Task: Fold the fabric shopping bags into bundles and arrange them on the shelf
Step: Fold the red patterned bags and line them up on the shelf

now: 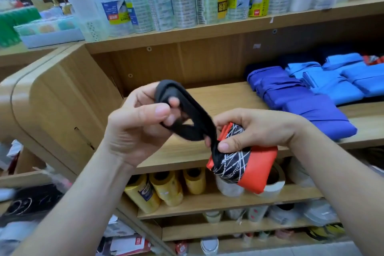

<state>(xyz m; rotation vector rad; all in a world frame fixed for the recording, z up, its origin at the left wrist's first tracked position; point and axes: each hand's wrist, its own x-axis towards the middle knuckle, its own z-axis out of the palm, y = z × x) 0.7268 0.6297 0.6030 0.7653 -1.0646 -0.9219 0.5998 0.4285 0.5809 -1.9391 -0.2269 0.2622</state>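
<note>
In the head view, both hands are raised in front of the wooden shelf (pixel 218 95). The right hand (pixel 257 129) has its fingers curled over the top of a folded orange-and-black bag bundle (pixel 241 166), which hangs just under the palm. Its thumb presses at the spot where the black handle strap (pixel 187 112) leaves the bundle, probably to stop the folds from springing apart.

The left hand (pixel 139 131), level with the right and beside it, pinches the strap's loop between thumb and curled fingers. It draws the loop up and away from the bundle, so the strap runs taut between the two hands. By my reading, this tension readies the strap to be wound round the bundle or tucked in to tie it.

Beyond the right hand and further to that side, blue bundles (pixel 299 97) and lighter blue bundles (pixel 336 85) lie packed together on the shelf. The bare board behind both hands looks like the place meant for this one. Below the hands, yellow rolls (pixel 166 189) stand on a lower shelf.
</note>
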